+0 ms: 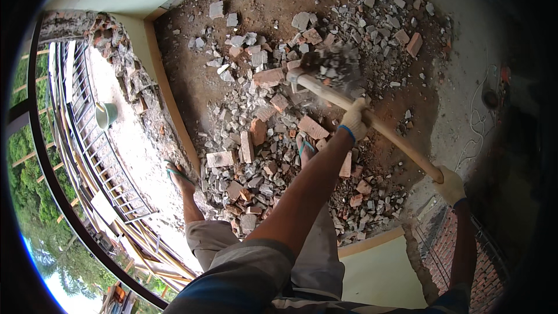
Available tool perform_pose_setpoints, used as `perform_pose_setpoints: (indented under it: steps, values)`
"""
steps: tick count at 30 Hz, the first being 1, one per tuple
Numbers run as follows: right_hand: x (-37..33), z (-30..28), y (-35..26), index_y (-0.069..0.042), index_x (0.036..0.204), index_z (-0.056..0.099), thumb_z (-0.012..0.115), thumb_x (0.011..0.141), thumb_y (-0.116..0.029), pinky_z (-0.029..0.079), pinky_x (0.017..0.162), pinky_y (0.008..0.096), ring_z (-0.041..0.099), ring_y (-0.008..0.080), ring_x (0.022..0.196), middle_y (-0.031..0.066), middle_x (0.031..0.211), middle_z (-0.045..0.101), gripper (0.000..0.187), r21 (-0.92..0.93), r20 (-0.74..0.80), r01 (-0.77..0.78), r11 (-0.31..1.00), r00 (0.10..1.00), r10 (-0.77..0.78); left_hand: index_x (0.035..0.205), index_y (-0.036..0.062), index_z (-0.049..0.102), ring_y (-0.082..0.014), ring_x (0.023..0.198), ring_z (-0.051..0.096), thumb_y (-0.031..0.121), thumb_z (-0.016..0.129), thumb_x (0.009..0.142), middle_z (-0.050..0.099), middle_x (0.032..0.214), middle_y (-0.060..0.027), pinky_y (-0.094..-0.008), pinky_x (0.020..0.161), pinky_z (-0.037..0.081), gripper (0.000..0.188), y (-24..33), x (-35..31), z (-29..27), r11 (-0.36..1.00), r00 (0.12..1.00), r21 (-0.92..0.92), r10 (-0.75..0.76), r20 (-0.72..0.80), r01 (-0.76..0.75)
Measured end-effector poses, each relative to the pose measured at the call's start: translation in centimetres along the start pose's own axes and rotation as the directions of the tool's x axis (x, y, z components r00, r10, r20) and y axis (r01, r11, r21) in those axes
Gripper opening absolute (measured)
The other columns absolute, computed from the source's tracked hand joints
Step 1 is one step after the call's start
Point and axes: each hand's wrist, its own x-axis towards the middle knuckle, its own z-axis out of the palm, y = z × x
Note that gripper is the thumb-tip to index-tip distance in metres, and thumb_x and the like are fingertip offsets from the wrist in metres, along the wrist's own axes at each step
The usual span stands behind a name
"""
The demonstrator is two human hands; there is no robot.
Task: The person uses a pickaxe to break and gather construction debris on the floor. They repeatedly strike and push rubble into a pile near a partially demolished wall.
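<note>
A long wooden-handled hoe slants across the middle of the view, its head at the upper left end, low over the rubble. My left hand, in a pale work glove with a blue cuff, is closed round the middle of the handle. Closer to the handle's lower right end, my right hand grips it in a matching glove. Beside the hoe head, grey debris is smeared by motion, and the blade is partly hidden there. Broken bricks and concrete chunks lie about on the dirt floor.
My sandaled feet stand apart, one on the broken wall edge, the other among rubble. Left of the jagged wall are a green bucket, a ladder-like metal frame and long poles. A white cable lies at right.
</note>
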Motion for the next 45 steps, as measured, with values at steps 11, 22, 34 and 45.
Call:
perform_pose_setpoints:
  steps: [11,22,34,45]
  values:
    - [-2.0,17.6,-16.1,0.002,0.125,0.064,0.081,0.086,-0.034,0.056,0.076,0.042,0.072,0.028,0.084,0.017,0.094,0.071,0.056,0.54,0.364,-0.042,0.841,0.912,-0.189,0.092,0.0099,0.066,-0.0164,0.062,0.063,0.052,0.072,0.095,0.064,0.078,-0.0034,-0.0336,0.058,0.053,0.042,13.8,-7.0,-11.0,0.847,0.971,0.517,0.208,-0.114,-0.121]
    - [15.1,24.6,-67.0,-0.007,0.097,0.061,0.078,0.091,-0.029,0.041,0.039,0.0265,0.052,0.0088,0.046,-0.0024,0.067,0.056,0.029,0.977,0.207,-0.158,0.145,0.869,-0.449,0.085,-0.0003,0.067,-0.0181,0.064,0.059,0.041,0.074,0.087,0.062,0.073,-0.0049,-0.0369,0.062,0.048,0.042,47.4,-17.5,-21.6,0.391,0.661,0.916,0.712,-0.237,-0.093]
    - [22.5,23.1,-82.7,-0.011,0.085,0.058,0.074,0.087,-0.025,0.033,0.036,0.0288,0.042,0.0102,0.038,-0.0057,0.054,0.044,0.021,0.957,0.249,-0.288,-0.024,0.865,-0.435,0.097,-0.0087,0.07,-0.0221,0.067,0.069,0.046,0.069,0.093,0.069,0.078,-0.0117,-0.0396,0.064,0.055,0.055,61.4,-16.9,-21.7,-0.032,0.662,0.967,0.735,-0.148,0.252]
    - [-3.2,31.3,-63.7,-0.007,0.102,0.06,0.075,0.092,-0.029,0.042,0.042,0.0238,0.052,0.0066,0.048,-0.0041,0.07,0.055,0.029,0.812,0.571,-0.583,0.003,0.793,-0.212,0.115,-0.0054,0.075,-0.0405,0.105,0.076,0.041,0.066,0.09,0.076,0.107,-0.0294,-0.0473,0.089,0.061,0.054,37.5,-19.6,-31.6,-0.071,0.744,0.849,0.524,-0.415,0.524]
